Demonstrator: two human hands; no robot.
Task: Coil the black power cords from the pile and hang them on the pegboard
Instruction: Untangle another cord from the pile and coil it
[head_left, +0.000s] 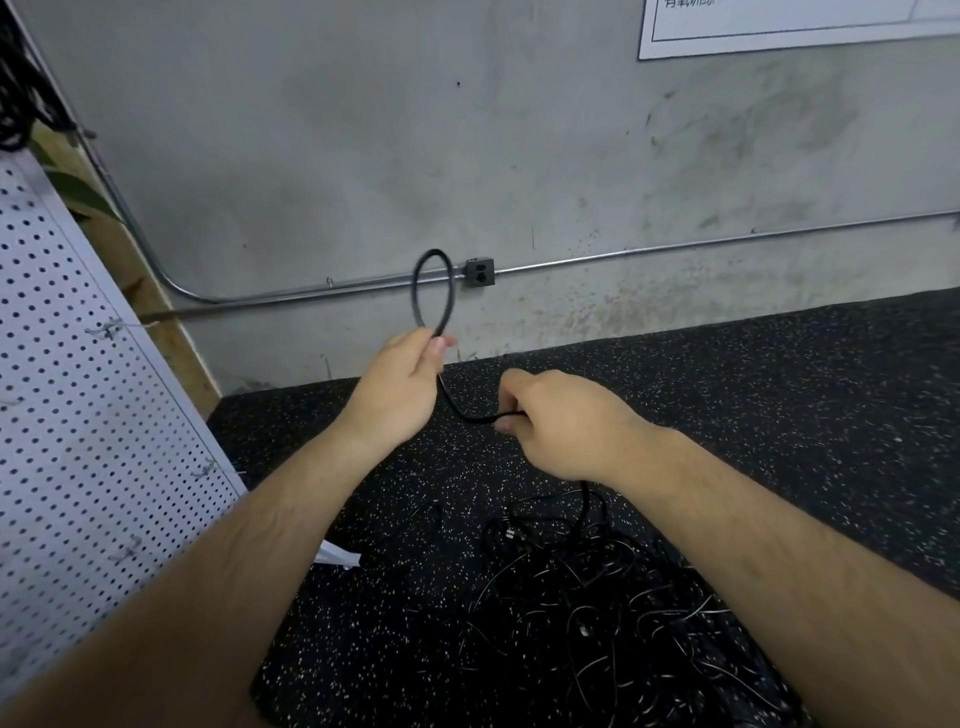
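Hands meet at one black cord (432, 291). Your left hand (400, 389) pinches an upright loop; your right hand (556, 421) grips the strand running down to the pile (613, 613), beside the pegboard (78, 415).

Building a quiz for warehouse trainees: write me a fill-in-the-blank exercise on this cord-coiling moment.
1. The left hand pinches a single ____ of black power cord that stands up above it.
2. From the right hand, the same cord trails ____ into the pile of cords.
3. The white pegboard stands on the person's ____ side.

Missing words: loop; down; left
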